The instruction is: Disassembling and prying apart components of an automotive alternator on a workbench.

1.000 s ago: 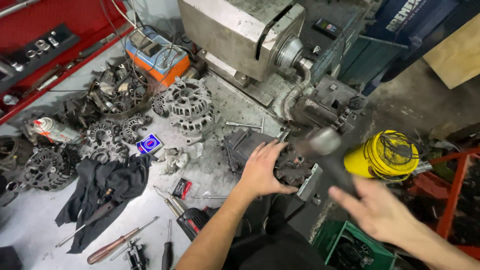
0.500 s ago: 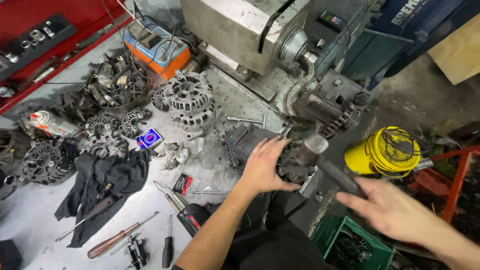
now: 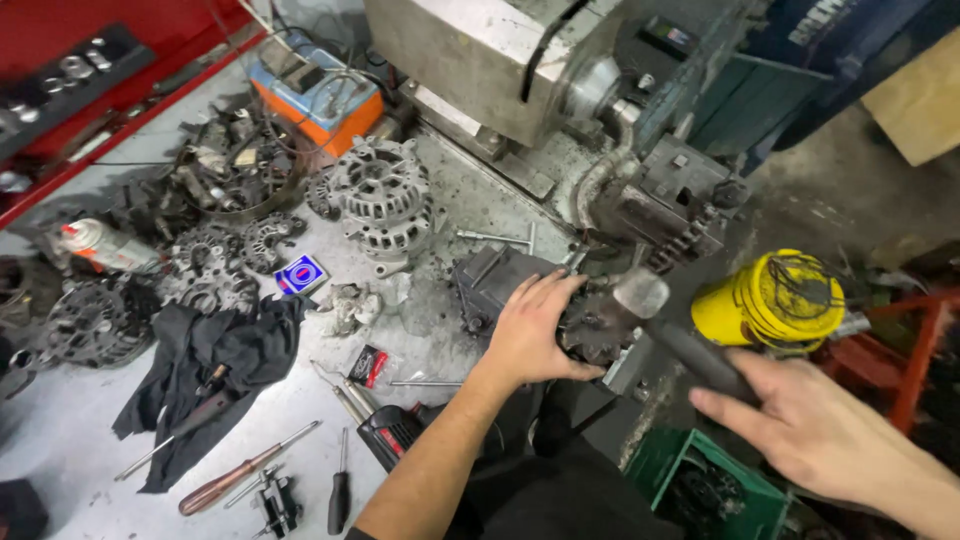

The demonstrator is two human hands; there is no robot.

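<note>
bare forearms, no sleeves, gloves or rings.

Cluttered grey workbench [image 3: 60,480], alternator housing [image 3: 385,205], screwdrivers [image 3: 245,468]

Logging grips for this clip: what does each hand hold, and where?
Right hand holds a hammer by its handle's end; left hand grips the dark metal part from above.
</note>
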